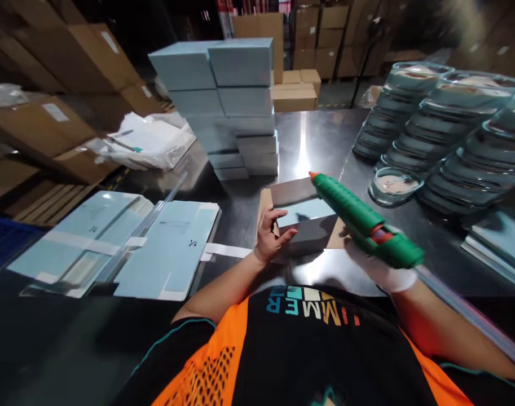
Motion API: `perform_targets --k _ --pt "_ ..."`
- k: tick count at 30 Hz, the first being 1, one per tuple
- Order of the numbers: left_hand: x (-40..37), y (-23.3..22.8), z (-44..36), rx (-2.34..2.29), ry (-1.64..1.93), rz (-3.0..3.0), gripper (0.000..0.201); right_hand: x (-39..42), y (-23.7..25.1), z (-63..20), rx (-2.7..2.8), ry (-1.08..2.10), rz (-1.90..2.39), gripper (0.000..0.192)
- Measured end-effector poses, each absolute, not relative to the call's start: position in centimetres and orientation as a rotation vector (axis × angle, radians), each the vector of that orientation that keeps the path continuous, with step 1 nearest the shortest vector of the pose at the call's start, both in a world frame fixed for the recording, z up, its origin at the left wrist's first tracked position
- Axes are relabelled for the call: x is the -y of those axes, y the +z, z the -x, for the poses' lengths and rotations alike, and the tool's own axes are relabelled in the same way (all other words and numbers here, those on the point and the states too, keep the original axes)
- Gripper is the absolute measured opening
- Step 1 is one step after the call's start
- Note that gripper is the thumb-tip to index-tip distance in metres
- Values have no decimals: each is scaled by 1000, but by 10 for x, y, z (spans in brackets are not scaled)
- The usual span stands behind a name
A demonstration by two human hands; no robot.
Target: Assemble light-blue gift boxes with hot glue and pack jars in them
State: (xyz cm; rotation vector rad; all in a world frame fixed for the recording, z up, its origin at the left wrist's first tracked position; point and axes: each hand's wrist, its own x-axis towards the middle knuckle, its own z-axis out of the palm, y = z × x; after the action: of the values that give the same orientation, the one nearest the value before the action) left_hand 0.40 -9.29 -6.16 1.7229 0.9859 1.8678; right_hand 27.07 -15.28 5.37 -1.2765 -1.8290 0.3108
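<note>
Standing right by the worktop [308,135] here. The left hand [271,237] has its fingers curled over the near-left edge of the half-folded blue box [302,217] in the middle of the frame, pinning it down. The right hand [382,265], in a white glove, is wrapped tight around a green glue gun [359,220], whose orange tip hovers just over the box's raised back flap.

If you ask me, the trick with this bit is keeping the box dead flat under that left hand and holding the nozzle close to the flap, so the bead lands in a thin line and doesn't string. I'd also keep bare fingers well away from the tip.

The surface is shiny steel with a lot of glare. Flat, unfolded box blanks [126,242] lie at the left of the frame, a stack of finished blue boxes [232,107] stands upper centre, and rows of stacked round clear-lidded tins [447,129] fill the upper right. A white basket [149,144] with plastic wrap in it sits upper left.

The room looks like a dim warehouse, with brown cartons [83,62] piled along the back and left.
</note>
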Motion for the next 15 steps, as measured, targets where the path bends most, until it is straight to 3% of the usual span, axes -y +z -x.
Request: perform_targets --k 5,10,15 --pt "91 -73 -6 -936 1889 -1782 59 154 50 -240 2034 153 1065 8" --pt "92 -69 -6 -936 1896 -1780 54 148 57 -232 2077 260 1207 6" --pt "94 -69 -3 -1041 1811 -1744 67 143 47 -265 1776 427 1362 13"
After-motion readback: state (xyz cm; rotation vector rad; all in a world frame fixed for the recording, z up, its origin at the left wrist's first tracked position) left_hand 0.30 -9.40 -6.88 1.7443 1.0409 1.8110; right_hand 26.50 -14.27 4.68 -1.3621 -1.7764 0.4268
